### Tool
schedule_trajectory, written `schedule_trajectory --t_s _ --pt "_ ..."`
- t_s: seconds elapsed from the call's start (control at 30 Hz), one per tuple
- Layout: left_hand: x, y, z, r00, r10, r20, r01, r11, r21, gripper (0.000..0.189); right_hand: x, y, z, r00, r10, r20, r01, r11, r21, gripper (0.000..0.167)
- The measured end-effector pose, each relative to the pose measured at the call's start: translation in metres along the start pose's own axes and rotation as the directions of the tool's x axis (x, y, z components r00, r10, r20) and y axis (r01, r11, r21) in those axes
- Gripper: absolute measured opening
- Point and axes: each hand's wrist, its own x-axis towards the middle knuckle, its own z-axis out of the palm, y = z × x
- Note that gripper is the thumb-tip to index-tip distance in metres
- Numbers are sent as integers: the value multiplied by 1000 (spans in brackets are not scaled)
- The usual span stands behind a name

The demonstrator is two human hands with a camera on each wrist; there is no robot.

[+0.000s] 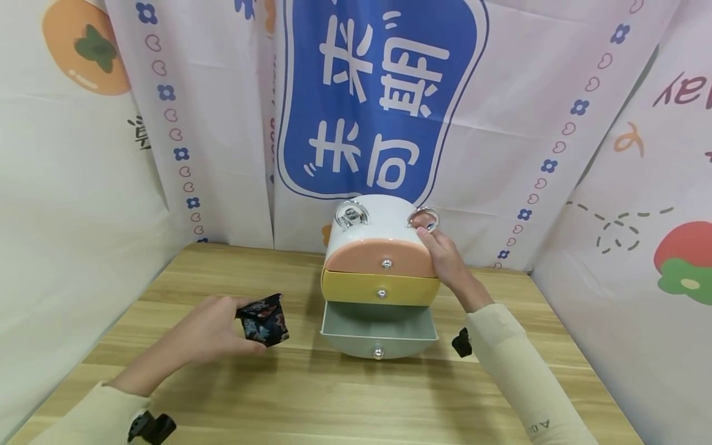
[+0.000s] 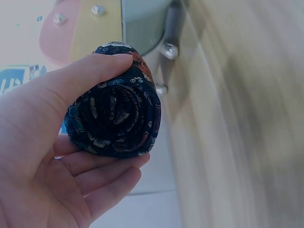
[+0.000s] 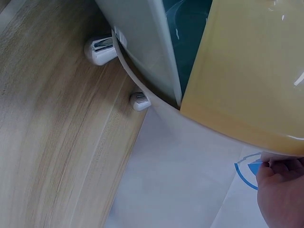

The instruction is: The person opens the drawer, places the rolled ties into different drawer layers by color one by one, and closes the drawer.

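Note:
My left hand (image 1: 219, 327) holds a rolled dark cloth (image 1: 264, 321) with a floral pattern, like a rolled necktie. In the left wrist view the thumb lies over the top of the rolled cloth (image 2: 114, 111) and the fingers curl beneath, its spiral end facing the camera. A small drawer cabinet (image 1: 384, 222) with a white shell and two round chrome eyes stands ahead. Its green bottom drawer (image 1: 379, 349) is pulled out; the yellow and orange drawers above are closed. My right hand (image 1: 447, 262) grips the cabinet's upper right side below one eye; its curled fingers (image 3: 280, 173) are partly hidden.
The cabinet stands on a wood-grain table (image 1: 311, 395), towards its back edge. Printed cloth walls (image 1: 222, 123) enclose the back and both sides. Chrome feet (image 3: 140, 101) show under the cabinet in the right wrist view.

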Motion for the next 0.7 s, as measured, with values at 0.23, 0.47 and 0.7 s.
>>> schedule_trajectory --t_s 0.23,0.47,0.7 --pt "10 24 -7 997 70 6 -70 997 -18 96 -1 -1 -1 1000 10 5 -10 1000 -7 56" --pt "21 49 -7 994 107 35 -105 993 -57 94 0 1 0 1000 10 3 -10 1000 -4 54" --pt "33 71 -5 983 171 63 -165 982 -96 90 1 3 0 1000 1 6 -1 1000 0 53"
